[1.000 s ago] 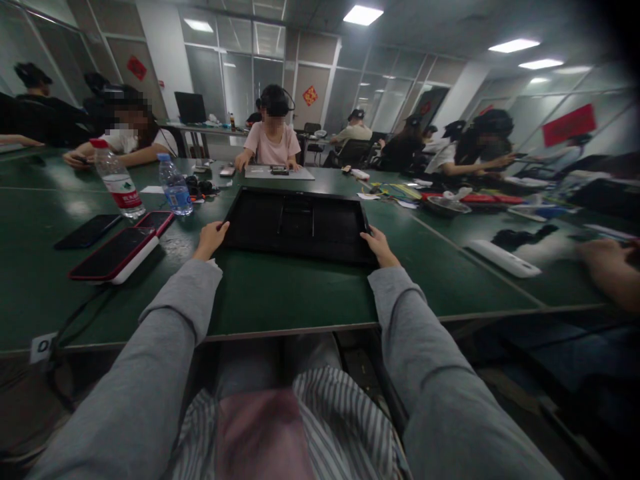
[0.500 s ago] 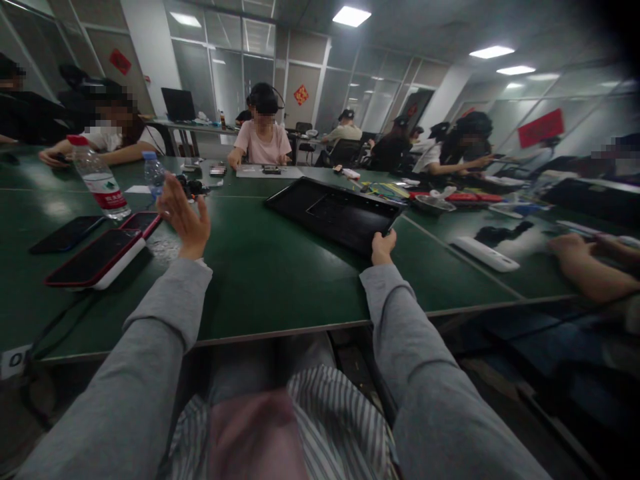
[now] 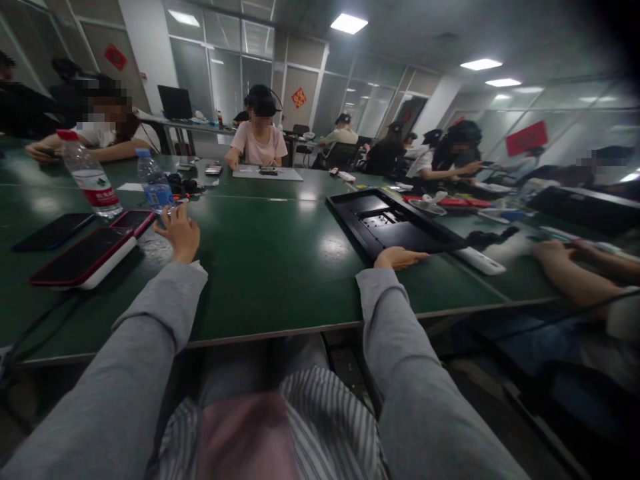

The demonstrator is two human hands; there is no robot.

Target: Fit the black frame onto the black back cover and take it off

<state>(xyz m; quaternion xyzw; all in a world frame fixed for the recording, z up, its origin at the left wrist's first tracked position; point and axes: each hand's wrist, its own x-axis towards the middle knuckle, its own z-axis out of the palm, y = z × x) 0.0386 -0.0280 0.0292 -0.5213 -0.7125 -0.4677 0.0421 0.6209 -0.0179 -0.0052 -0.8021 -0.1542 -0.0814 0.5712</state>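
A black rectangular casing, with a raised rim and an opening with metal parts inside, looks like a monitor shell. It is at right of centre over the green table. My right hand supports its near edge from below, fingers stretched out to the right and partly hidden under it. My left hand is raised at the left, empty, its fingers loosely bent and apart. Just beyond it stands a blue-capped water bottle.
At left lie a red-edged phone on a white block, a dark phone and a red-capped bottle. A white oblong device lies by the casing's right corner. A co-worker's hands are at far right. Other people sit across the table.
The casing has shifted right and turned, showing more of its inside. My right hand has gone from gripping its corner to lying under its near edge. My left hand has lowered slightly, fingers bending.
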